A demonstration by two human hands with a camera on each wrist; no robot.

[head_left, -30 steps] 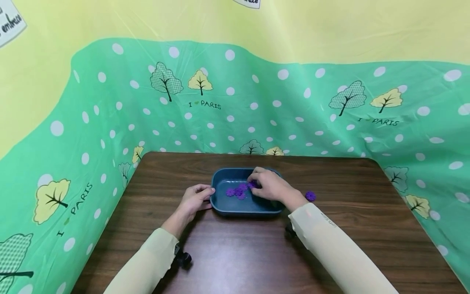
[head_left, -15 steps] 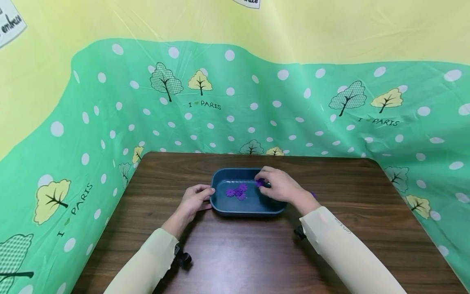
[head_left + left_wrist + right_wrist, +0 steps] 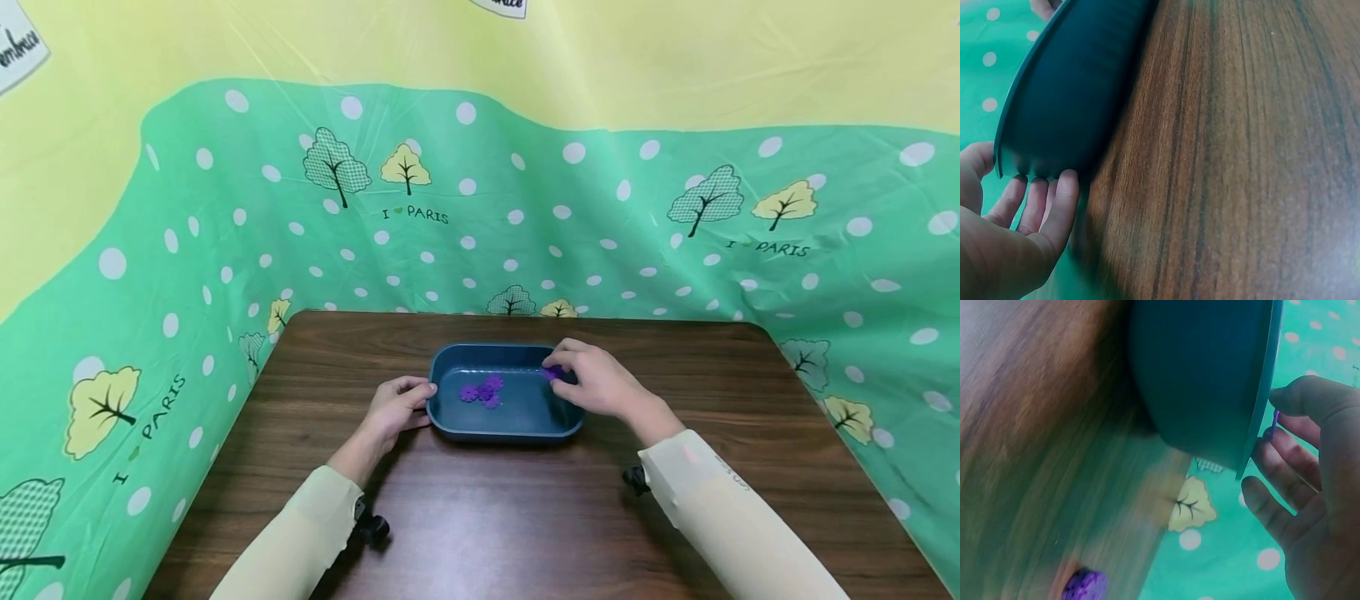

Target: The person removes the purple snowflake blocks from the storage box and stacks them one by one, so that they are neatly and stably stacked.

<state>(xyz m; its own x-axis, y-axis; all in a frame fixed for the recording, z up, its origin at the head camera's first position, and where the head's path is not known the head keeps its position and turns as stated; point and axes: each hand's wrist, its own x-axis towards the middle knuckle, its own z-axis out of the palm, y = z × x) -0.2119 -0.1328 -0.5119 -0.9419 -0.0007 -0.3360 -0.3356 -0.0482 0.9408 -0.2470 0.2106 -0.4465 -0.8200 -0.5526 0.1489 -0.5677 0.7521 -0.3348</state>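
A dark blue rectangular tray (image 3: 525, 421) sits on the table, several purple toothed discs (image 3: 483, 392) clustered inside it left of the middle. My left hand (image 3: 393, 407) holds the tray's left end. The left wrist view shows its thumb at the rim and the fingertips (image 3: 1067, 181) against the outer wall. Over the tray's right end, my right hand (image 3: 600, 385) pinches a purple toothed disc (image 3: 553, 372). From the right wrist, a thin edge of that purple piece (image 3: 1274, 423) shows between thumb and fingers; whether it is one disc or more I cannot tell.
Outside the tray, another purple piece (image 3: 1085, 585) rests on the wooden table (image 3: 480, 517) to the right; the right hand and forearm hide it in the head view. A green and yellow printed cloth (image 3: 450, 250) hangs behind the table.
My right hand has slid right across the tray, carrying purple from the cluster to the right end. The left hand keeps its place. The loose piece on the table has become hidden from the head camera.
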